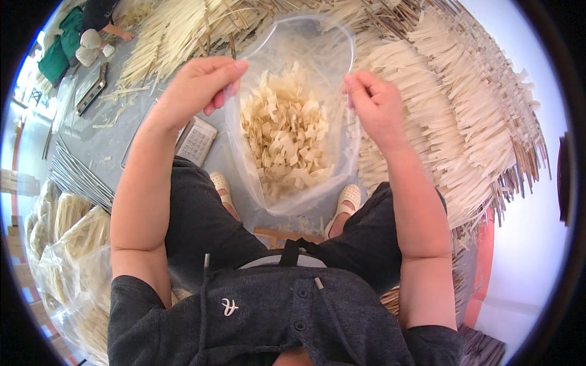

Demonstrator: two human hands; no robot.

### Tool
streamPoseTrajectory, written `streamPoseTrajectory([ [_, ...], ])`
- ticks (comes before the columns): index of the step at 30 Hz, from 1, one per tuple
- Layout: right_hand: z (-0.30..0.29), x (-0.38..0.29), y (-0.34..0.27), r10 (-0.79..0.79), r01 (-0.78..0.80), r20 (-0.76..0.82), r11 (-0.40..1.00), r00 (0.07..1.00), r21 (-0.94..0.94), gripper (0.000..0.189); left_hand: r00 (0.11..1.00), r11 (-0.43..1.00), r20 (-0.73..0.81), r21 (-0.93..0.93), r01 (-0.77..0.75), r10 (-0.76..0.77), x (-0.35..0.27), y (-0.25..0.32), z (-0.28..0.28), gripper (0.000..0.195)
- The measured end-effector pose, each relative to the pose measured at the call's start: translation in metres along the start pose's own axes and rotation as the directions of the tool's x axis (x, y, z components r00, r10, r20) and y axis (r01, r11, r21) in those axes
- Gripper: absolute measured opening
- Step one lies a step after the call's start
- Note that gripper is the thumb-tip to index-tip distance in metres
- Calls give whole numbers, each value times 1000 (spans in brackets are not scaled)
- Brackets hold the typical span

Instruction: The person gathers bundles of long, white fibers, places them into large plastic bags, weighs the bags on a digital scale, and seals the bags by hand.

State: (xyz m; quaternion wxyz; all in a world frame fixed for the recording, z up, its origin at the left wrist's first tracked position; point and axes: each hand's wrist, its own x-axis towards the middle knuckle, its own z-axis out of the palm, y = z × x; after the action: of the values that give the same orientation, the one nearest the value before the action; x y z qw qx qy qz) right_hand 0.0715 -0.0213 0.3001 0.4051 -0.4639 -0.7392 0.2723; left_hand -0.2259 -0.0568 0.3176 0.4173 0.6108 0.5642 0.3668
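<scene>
A large clear plastic bag (pixel 293 201) stands open between my feet. Short, flat, pale-cream pieces (pixel 288 142), like cut dried noodle sheets, lie inside it. My left hand (pixel 206 87) pinches the bag's rim on the left side, thumb on top. On the right side my right hand (pixel 375 100) grips the rim between thumb and curled fingers. The bag's mouth is spread wide between both hands, and its far edge arches beyond them.
Long pale strips hung on sticks (pixel 439 105) lie piled at the right and at the far left. A keypad device (pixel 197 139) sits by my left knee. Metal rods (pixel 80 171) and plastic-bagged strips (pixel 68 247) are at left. Another person's hand (pixel 126 35) is at the upper left.
</scene>
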Motion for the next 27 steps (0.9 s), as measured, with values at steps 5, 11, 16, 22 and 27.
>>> streamPoseTrajectory([
  [5, -14, 9, -31, -7, 36, -105, 961, 994, 275, 19, 994, 938, 25, -335, -88, 102, -13, 13, -24, 35],
  [11, -3, 15, 19, 96, -74, 60, 952, 994, -297, 21, 971, 907, 167, 410, 90, -172, -4, -4, -1, 39],
  [16, 28, -9, -12, -190, 320, 419, 910, 888, -264, 32, 982, 522, -38, 851, -66, 187, -23, 21, 32, 32],
  [22, 35, -15, -16, 528, 375, 714, 614, 460, -695, 51, 757, 415, 506, 635, -651, 414, -49, 12, 92, 33],
  [27, 44, -20, 26, 610, 245, 726, 687, 317, -685, 53, 601, 464, 760, 452, -762, 247, -48, -4, 115, 12],
])
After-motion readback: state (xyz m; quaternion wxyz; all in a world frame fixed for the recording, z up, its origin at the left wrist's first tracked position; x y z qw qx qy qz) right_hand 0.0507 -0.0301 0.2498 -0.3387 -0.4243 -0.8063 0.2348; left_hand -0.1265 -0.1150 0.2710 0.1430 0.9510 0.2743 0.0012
